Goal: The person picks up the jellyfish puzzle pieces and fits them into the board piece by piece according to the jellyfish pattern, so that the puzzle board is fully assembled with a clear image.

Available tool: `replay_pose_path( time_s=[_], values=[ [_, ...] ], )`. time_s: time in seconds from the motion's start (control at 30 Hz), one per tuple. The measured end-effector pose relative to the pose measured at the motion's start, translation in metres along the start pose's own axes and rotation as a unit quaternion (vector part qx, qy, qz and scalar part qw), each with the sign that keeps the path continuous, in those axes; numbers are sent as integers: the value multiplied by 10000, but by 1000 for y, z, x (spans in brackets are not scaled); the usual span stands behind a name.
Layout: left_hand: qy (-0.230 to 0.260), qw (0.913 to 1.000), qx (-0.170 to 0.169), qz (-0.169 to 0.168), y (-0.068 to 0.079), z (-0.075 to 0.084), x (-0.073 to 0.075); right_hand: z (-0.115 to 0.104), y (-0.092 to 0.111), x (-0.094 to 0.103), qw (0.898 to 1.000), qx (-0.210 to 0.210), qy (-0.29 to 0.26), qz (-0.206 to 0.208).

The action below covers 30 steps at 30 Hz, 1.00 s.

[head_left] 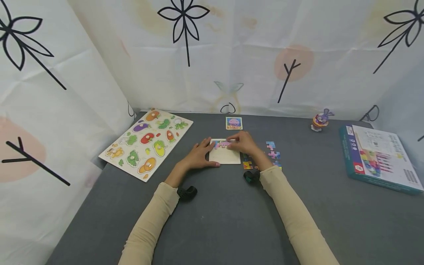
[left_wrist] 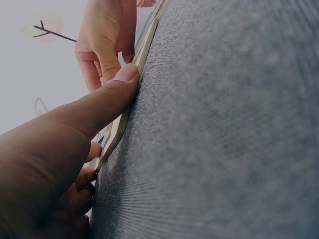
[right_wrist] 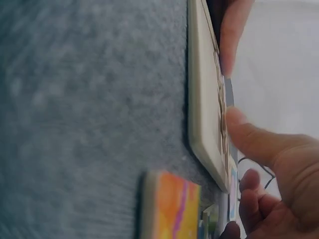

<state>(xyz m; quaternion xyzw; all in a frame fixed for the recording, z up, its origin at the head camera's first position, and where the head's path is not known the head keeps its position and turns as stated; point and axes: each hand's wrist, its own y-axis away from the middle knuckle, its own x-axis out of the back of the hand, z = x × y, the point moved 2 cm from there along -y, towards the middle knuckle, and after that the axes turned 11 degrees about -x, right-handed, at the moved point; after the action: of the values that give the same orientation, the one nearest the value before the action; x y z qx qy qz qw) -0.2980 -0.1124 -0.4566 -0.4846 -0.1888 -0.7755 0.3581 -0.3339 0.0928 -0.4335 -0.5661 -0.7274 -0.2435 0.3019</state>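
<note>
A small pale puzzle tray (head_left: 225,157) lies on the table, with joined pieces of a pink and blue picture (head_left: 218,144) along its top. My left hand (head_left: 198,156) grips the tray from its left side, thumb (left_wrist: 127,74) on the near edge and fingers around the far-left part. At the tray's upper right, my right hand (head_left: 244,142) pinches a pinkish puzzle piece against the picture, mostly hidden under the fingers. Its thumb (right_wrist: 237,117) rests at the tray's surface in the right wrist view. Loose puzzle pieces (head_left: 271,149) lie right of the tray, partly beneath the right forearm.
A small picture card (head_left: 233,123) lies beyond the tray. At left is a large vegetable peg board (head_left: 155,141). A purple bunny figurine (head_left: 321,120) stands at the back right, near a boxed game (head_left: 381,158). Printed white cloth (head_left: 245,81) hangs behind the table.
</note>
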Motion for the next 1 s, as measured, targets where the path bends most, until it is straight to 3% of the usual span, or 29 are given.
replay_pose_path(
  time_s=[0.23,0.5,0.7,0.87,1.0],
  values=[
    [-2,10000,7,-71,-1,1,-1,3,-5,-5,9991,267,-217,-258],
    [30,10000,54,-43,-1,-1,0,-5,-9,-8,9989,-262,344,-154],
    [99,9999,-49,-59,-1,0,1,-9,-9,-7,9966,-367,701,-223],
    [130,9998,-109,-84,-1,0,2,-5,-7,-2,9993,-88,259,-271],
    [129,9998,-107,-113,0,-1,3,6,2,19,9995,-4,-156,-261]
  ],
)
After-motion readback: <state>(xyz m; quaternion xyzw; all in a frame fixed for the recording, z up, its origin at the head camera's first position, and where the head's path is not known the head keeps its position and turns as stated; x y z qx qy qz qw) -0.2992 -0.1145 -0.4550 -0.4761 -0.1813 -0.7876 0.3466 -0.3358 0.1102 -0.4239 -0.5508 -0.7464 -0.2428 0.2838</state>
